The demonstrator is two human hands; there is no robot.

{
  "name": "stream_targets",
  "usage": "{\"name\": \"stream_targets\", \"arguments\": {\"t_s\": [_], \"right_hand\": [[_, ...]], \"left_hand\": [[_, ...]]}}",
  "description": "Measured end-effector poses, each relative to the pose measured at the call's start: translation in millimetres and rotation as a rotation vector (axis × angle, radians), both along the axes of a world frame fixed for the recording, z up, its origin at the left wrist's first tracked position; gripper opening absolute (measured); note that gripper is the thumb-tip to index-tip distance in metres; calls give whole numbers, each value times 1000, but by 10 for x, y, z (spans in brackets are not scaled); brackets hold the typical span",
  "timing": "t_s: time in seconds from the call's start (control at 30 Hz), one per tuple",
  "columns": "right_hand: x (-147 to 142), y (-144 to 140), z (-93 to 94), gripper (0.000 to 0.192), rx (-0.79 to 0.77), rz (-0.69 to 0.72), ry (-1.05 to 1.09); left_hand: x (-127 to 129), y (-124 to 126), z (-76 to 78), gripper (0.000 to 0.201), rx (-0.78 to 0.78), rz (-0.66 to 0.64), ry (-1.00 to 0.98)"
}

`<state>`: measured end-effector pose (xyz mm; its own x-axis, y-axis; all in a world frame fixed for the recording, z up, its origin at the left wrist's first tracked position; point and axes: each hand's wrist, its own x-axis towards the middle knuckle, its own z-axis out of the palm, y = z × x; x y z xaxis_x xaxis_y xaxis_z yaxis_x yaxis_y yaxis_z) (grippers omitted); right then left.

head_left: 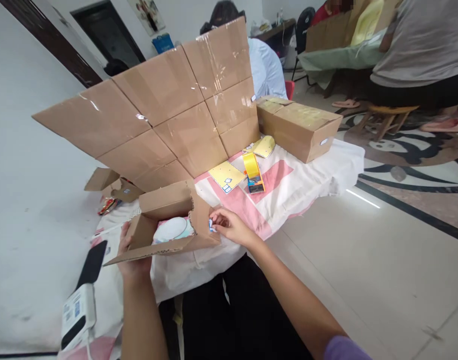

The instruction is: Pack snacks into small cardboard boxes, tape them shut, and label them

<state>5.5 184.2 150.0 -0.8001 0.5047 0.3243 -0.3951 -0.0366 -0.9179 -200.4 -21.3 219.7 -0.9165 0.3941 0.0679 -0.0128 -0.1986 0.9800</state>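
Note:
An open cardboard box [205, 215] is at the table's near edge, its flaps up. White and pale-blue round-topped items [171, 229] lie inside, their kind unclear. My left hand [133, 257] grips the box's left end, thumb over the wall and the other fingers partly hidden. At the right end, my right hand [231, 226] is closed in a pinch at a small blue-and-white label [211, 226] against the cardboard. Whether the label is stuck down there, I cannot tell.
Behind the box stands a tall cardboard partition [168, 110]. A tape dispenser [254, 174] and yellow printed sheets [227, 176] lie to the right, near a closed carton [300, 125]. A white device [77, 316] with a cable and a black phone-like slab [92, 267] sit left. Other people sit beyond.

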Motion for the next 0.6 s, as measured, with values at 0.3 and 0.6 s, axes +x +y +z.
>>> {"name": "stream_targets", "arguments": {"t_s": [0.3, 0.6], "right_hand": [[9, 27, 30, 6, 72, 3, -12], [24, 11, 19, 14, 117, -97, 53]], "left_hand": [[34, 68, -53, 49, -84, 78, 104], [-88, 19, -142, 66, -261, 13, 173]]}}
